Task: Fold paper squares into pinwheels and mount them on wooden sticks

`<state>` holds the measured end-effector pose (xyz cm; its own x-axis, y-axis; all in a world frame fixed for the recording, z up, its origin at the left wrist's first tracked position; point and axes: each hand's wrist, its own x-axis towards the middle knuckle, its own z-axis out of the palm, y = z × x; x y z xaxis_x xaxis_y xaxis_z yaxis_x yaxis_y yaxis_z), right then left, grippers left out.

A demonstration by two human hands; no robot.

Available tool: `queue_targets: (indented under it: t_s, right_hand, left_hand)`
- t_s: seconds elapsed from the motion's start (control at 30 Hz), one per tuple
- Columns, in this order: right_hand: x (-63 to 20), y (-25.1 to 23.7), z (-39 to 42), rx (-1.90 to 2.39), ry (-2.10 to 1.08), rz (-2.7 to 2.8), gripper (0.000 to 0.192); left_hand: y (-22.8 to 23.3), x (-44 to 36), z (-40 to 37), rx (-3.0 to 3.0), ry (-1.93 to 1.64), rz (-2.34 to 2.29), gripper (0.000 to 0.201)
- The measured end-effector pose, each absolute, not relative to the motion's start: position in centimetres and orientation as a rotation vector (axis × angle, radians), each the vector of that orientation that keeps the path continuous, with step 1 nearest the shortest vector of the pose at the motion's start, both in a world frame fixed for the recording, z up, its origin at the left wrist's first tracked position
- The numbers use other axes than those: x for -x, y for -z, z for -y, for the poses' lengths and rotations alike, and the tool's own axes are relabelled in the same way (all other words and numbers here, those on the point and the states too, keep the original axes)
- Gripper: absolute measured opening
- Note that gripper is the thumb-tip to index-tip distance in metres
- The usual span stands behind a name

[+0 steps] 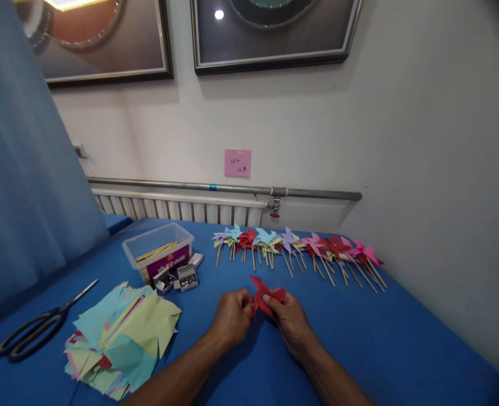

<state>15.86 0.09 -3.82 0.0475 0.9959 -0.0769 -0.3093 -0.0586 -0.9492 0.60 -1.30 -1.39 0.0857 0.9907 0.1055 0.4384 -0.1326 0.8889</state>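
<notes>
A red paper pinwheel (pixel 260 288) is pinched in my right hand (pixel 295 326), its thumb pressed on the folded middle. My left hand (pixel 232 317) is closed in a pinch right beside the pinwheel's left edge. Whatever its fingertips hold, if anything, is too small or hidden to tell. No stick shows on this pinwheel. Beyond my hands lies a row of pinwheels on wooden sticks (pixel 289 239), in blue, red, purple, yellow and pink. Two small open boxes of metal pins (pixel 186 278) stand to the left of my hands.
A clear plastic tub (pixel 158 234) with wooden sticks (pixel 158 252) stands at the back left. Nearer are a loose pile of cut coloured paper (pixel 122 332) and black-handled scissors (pixel 46 327). The blue-covered table (pixel 359 349) meets walls behind and right; a curtain (pixel 29 169) hangs left.
</notes>
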Motion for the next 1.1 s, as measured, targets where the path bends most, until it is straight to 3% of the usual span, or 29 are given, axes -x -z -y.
queue_targets:
  t_s: [1.1]
  right_hand:
    - [-15.73,3.71,0.01,1.036,-1.358,0.908,0.044]
  left_hand:
    - [1.03,-0.54,1.2,-1.663,-1.024,-1.464,0.014]
